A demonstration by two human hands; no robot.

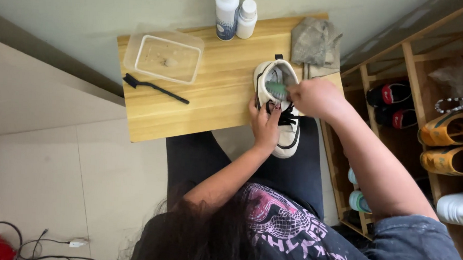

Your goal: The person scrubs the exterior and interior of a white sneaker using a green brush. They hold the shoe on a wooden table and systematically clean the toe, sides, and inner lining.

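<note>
A white sneaker (287, 139) with black laces lies at the front right corner of a small wooden table (212, 98), its toe toward me. My left hand (265, 127) grips the sneaker's left side near the laces. My right hand (317, 98) holds a green brush (277, 89) inside the shoe's heel opening.
On the table stand a clear plastic tub (165, 56), a thin black brush (153, 86), two white bottles (235, 15) and a grey cloth (316, 43). A wooden shoe rack (413, 64) with several shoes stands at the right. Cables (43, 241) lie on the tiled floor at bottom left.
</note>
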